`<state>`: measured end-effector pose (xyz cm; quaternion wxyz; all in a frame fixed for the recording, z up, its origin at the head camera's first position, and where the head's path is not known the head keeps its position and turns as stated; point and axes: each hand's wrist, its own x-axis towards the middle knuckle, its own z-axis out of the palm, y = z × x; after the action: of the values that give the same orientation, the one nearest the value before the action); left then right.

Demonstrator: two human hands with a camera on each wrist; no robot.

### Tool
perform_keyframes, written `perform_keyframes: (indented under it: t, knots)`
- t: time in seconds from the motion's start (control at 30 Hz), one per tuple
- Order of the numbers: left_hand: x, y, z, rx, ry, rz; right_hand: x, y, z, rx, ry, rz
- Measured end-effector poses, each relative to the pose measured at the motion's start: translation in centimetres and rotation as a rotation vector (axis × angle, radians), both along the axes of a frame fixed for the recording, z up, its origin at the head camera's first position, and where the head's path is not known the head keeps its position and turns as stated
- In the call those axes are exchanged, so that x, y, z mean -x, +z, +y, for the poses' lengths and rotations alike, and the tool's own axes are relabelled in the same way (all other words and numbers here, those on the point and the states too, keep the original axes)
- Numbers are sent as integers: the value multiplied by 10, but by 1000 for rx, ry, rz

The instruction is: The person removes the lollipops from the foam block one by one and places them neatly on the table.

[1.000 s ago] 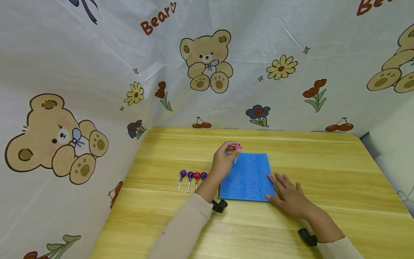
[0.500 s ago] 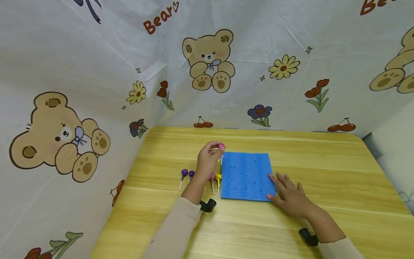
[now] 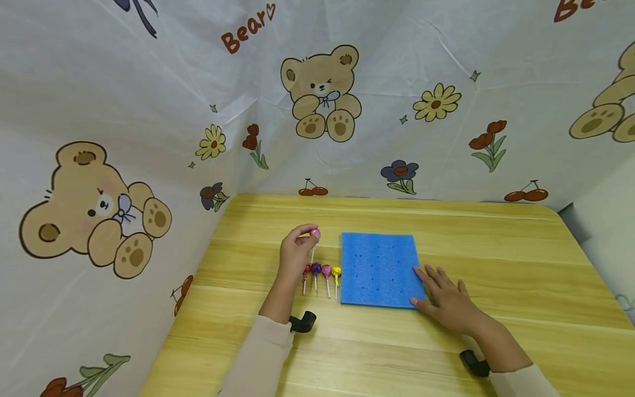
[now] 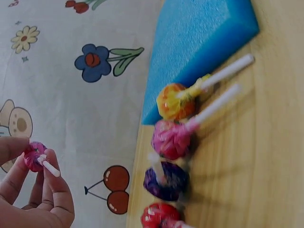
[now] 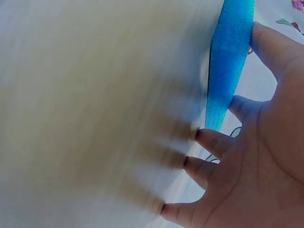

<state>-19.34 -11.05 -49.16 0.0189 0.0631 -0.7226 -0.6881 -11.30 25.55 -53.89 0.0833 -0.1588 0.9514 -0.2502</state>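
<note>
My left hand (image 3: 294, 253) pinches a pink lollipop (image 3: 315, 234) by its wrapped head, the white stick pointing down. It is held above a row of lollipops on the table: a red one (image 3: 307, 269), a purple one (image 3: 316, 268), a pink one (image 3: 326, 271) and a yellow one (image 3: 336, 272). In the left wrist view the held lollipop (image 4: 35, 156) sits between thumb and fingertips. Beside the row lies a blue foam board (image 3: 379, 270) with small holes. Spread fingers of my right hand (image 3: 448, 300) touch the board's right edge and the table.
The wooden table (image 3: 521, 264) carries the board and the lollipops. Behind and to the left hangs a white cloth (image 3: 367, 160) printed with bears and flowers. My left forearm hides part of the table to the left of the row.
My left hand has moved left with the pink lollipop, from over the board to above the row. The pink and yellow lollipops came into sight. My right hand has stayed at the board's edge.
</note>
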Motion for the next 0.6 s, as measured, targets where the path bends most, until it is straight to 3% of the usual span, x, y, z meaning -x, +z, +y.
perform_keyframes:
  t: [0.37, 0.6]
  knots:
    - [-9, -2, -35, 90, 39, -47, 1, 5, 0, -11, 5, -35]
    - [-14, -10, -55, 175, 59, -59, 1, 4, 0, -8, 5, -32]
